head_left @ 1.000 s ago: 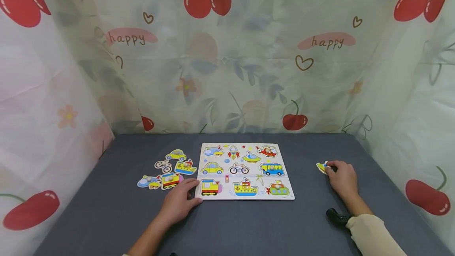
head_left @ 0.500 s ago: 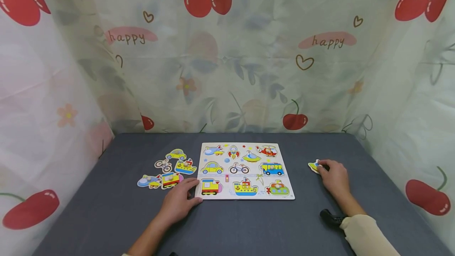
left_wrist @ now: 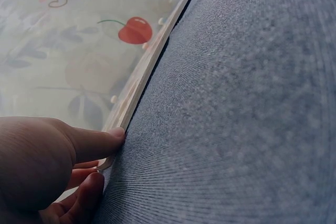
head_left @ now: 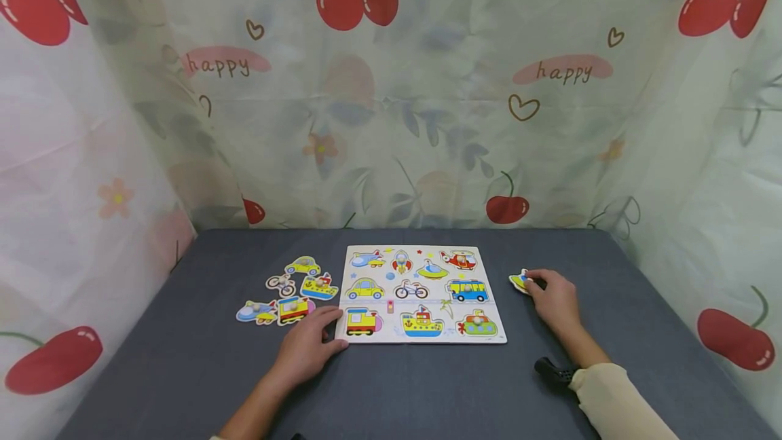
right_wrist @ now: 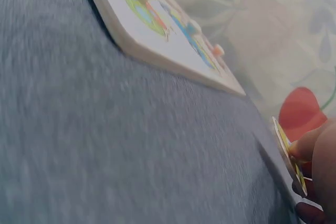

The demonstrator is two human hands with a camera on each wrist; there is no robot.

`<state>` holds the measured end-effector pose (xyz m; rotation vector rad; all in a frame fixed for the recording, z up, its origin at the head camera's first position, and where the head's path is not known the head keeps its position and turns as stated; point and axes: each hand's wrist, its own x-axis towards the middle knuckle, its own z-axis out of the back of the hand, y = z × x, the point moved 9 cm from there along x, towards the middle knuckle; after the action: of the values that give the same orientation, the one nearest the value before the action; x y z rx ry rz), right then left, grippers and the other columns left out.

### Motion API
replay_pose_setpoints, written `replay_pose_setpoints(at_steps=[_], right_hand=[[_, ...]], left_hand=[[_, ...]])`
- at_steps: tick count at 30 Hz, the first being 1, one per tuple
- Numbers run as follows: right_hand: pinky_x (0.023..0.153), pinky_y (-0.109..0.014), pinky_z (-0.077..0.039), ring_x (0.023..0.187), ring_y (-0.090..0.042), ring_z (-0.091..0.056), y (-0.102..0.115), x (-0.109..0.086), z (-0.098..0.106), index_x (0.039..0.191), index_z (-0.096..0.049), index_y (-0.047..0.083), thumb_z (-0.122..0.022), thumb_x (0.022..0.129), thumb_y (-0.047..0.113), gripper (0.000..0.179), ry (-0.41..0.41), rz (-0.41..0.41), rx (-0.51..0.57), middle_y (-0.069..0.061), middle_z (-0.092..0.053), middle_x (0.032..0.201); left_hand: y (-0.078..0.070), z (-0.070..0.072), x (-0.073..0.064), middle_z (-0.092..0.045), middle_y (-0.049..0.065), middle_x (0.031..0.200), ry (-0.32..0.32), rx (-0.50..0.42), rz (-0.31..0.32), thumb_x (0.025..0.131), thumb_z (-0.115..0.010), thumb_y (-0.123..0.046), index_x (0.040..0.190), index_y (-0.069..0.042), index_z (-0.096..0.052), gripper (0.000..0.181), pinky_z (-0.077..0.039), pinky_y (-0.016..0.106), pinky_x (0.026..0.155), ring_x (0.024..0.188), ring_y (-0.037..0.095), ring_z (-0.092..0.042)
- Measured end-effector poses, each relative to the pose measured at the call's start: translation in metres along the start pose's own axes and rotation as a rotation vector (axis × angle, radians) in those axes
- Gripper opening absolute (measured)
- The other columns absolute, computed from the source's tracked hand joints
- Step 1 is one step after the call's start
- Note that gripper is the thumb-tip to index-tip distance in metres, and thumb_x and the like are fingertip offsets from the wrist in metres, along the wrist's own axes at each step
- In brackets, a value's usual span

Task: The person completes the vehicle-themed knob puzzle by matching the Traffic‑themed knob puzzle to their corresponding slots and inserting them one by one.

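Observation:
My right hand pinches a yellow-green flying saucer puzzle piece to the right of the puzzle board. In the right wrist view the piece is tilted on edge between thumb and fingers, over the cloth. My left hand holds the board's near left corner, thumb on the front edge and fingers round the side. Knobbed pieces such as the bus, helicopter and submarine sit in the board. The printed saucer shape shows no knob.
Left of the board lie several loose pieces: a car, a bicycle, a ship, an airplane and a train, partly behind the left hand. Patterned curtains enclose the dark cloth-covered table.
My right hand has carried the flying saucer piece leftward and slightly away from me, closer to the board. The left hand and the board have stayed in place.

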<state>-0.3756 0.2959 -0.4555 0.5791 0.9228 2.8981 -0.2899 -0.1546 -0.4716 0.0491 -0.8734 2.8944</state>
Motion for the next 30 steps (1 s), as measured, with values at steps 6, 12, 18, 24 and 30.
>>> replay_pose_setpoints(at_steps=[6, 12, 18, 24, 30], right_hand=[[0.089, -0.053, -0.041, 0.101, -0.037, -0.058, 0.011, 0.003, -0.010, 0.107, -0.070, -0.001, -0.064, 0.092, 0.011, 0.020, 0.008, -0.004, 0.053, -0.022, -0.066, 0.108], [0.085, -0.049, -0.043, 0.097, -0.034, -0.059, 0.021, 0.005, -0.019, 0.109, -0.070, -0.001, -0.066, 0.092, 0.012, 0.022, 0.026, -0.044, 0.101, -0.020, -0.067, 0.106], [0.082, -0.046, -0.044, 0.093, -0.031, -0.059, 0.030, 0.007, -0.027, 0.108, -0.071, 0.001, -0.066, 0.093, 0.014, 0.021, 0.043, -0.079, 0.141, -0.018, -0.068, 0.105], [0.083, -0.046, -0.044, 0.094, -0.030, -0.058, 0.040, 0.011, -0.036, 0.110, -0.070, 0.002, -0.065, 0.094, 0.016, 0.021, 0.071, -0.065, 0.146, -0.016, -0.067, 0.105], [0.083, -0.044, -0.046, 0.093, -0.028, -0.056, 0.051, 0.013, -0.046, 0.114, -0.069, 0.003, -0.063, 0.095, 0.016, 0.023, 0.099, -0.071, 0.154, -0.015, -0.066, 0.106]], left_hand=[[0.000, -0.001, 0.000, -0.058, 0.005, 0.131, 0.003, -0.001, 0.003, 0.077, -0.084, -0.027, 0.127, -0.011, -0.065, 0.056, -0.043, 0.032, 0.070, 0.082, 0.012, -0.053], [0.000, 0.000, 0.000, -0.058, 0.005, 0.131, 0.001, -0.005, 0.001, 0.077, -0.083, -0.026, 0.127, -0.011, -0.065, 0.056, -0.044, 0.032, 0.070, 0.082, 0.012, -0.053], [0.000, 0.001, 0.000, -0.057, 0.005, 0.131, -0.003, -0.006, 0.002, 0.077, -0.083, -0.026, 0.127, -0.011, -0.065, 0.056, -0.044, 0.032, 0.070, 0.082, 0.012, -0.054], [0.000, 0.000, 0.000, -0.057, 0.004, 0.132, -0.008, -0.001, 0.002, 0.076, -0.084, -0.027, 0.128, -0.011, -0.065, 0.057, -0.043, 0.032, 0.069, 0.082, 0.012, -0.053], [0.001, -0.001, 0.000, -0.057, 0.004, 0.132, -0.005, 0.006, 0.012, 0.076, -0.084, -0.027, 0.128, -0.011, -0.065, 0.057, -0.043, 0.032, 0.069, 0.082, 0.012, -0.053]])
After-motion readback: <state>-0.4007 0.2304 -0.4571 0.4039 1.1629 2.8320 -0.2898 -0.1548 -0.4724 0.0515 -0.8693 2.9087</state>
